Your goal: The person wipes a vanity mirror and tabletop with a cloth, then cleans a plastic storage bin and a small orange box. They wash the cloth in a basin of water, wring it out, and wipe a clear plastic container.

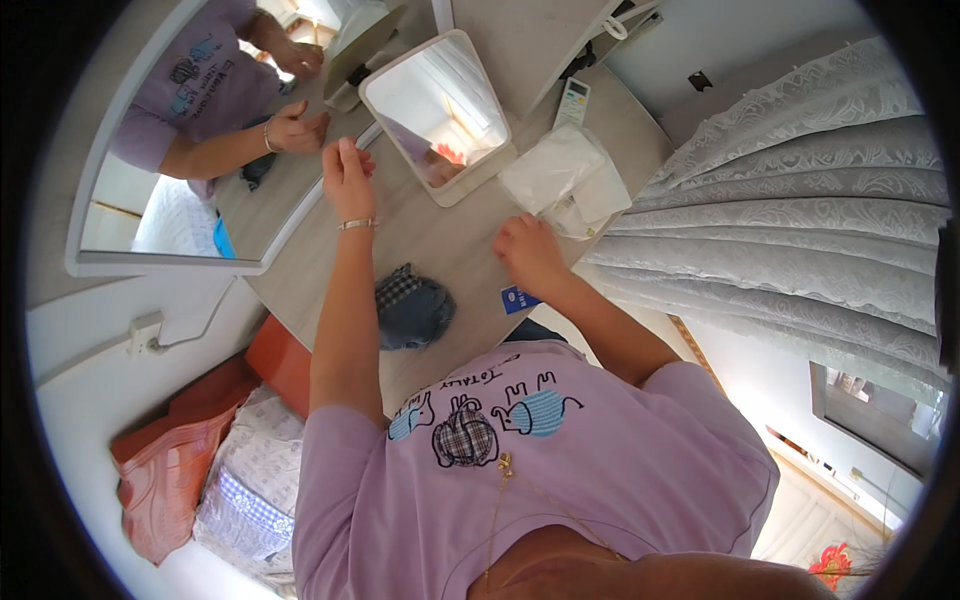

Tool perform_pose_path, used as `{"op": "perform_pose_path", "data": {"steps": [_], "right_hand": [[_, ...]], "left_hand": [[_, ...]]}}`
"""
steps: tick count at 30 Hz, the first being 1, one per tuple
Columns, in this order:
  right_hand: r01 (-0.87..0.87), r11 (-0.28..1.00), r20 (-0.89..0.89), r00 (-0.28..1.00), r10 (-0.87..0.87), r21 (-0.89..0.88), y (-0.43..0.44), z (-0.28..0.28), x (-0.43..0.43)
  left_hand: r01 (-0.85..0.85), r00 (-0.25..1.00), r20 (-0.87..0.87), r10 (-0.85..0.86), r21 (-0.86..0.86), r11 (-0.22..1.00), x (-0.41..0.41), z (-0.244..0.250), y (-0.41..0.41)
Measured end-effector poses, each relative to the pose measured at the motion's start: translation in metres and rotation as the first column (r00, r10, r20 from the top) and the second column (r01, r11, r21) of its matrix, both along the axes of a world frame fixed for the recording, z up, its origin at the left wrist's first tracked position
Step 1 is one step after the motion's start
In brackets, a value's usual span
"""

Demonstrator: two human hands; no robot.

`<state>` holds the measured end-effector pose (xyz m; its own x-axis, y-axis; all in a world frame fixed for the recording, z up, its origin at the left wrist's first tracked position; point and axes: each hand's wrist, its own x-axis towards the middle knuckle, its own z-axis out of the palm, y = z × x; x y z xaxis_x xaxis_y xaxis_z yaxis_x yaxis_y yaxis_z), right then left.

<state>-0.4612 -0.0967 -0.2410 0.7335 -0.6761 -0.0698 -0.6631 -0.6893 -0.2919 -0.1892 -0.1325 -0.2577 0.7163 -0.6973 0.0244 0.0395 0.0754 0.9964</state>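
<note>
My left hand [349, 178] is raised above the table beside the large wall mirror, thumb and fingers drawn together. Nothing is plainly visible in its grasp; a bracelet circles the wrist. My right hand [529, 253] is low over the table near the right edge, fingers curled, their inner side hidden. Just beyond it lies a white plastic bag [559, 169]. A small blue packet [516, 299] bearing writing is partly covered by the right wrist. Between my arms rests a bunched piece of dark blue cloth [420, 315] with a checked part, its left side behind my left forearm.
A framed tabletop mirror [442, 105] stands past my hands. The large mirror [225, 150] borders the left side. An air-conditioner remote [572, 101] lies at the back. Lace curtains [787, 217] hang along the right. Wrapped bedding [255, 480] sits below the table at left.
</note>
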Motion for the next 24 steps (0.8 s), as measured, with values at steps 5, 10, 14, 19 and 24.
{"op": "perform_pose_path", "data": {"steps": [5,10,14,19,24], "right_hand": [[-0.067,0.993,-0.213,0.973,0.086,0.094,0.019,0.013,-0.011],[-0.199,0.954,-0.249,0.935,0.254,0.225,0.01,-0.009,-0.032],[-0.141,0.962,0.006,0.99,0.144,0.235,-0.007,-0.002,0.007],[-0.038,0.998,0.577,0.814,0.059,-0.048,-0.019,0.029,0.086],[0.243,0.934,0.144,0.967,-0.211,-0.261,-0.064,0.034,0.031]], "left_hand": [[0.086,0.984,0.142,-0.105,0.134,0.987,0.023,0.004,0.074],[0.128,0.57,0.712,-0.41,0.415,0.901,-0.005,0.02,0.15],[-0.001,0.42,0.693,-0.586,0.646,0.763,-0.063,0.047,0.193],[0.037,0.555,0.65,-0.518,0.603,0.797,-0.062,0.026,0.224],[0.012,0.619,0.66,-0.427,0.536,0.844,-0.061,0.017,0.241]]}}
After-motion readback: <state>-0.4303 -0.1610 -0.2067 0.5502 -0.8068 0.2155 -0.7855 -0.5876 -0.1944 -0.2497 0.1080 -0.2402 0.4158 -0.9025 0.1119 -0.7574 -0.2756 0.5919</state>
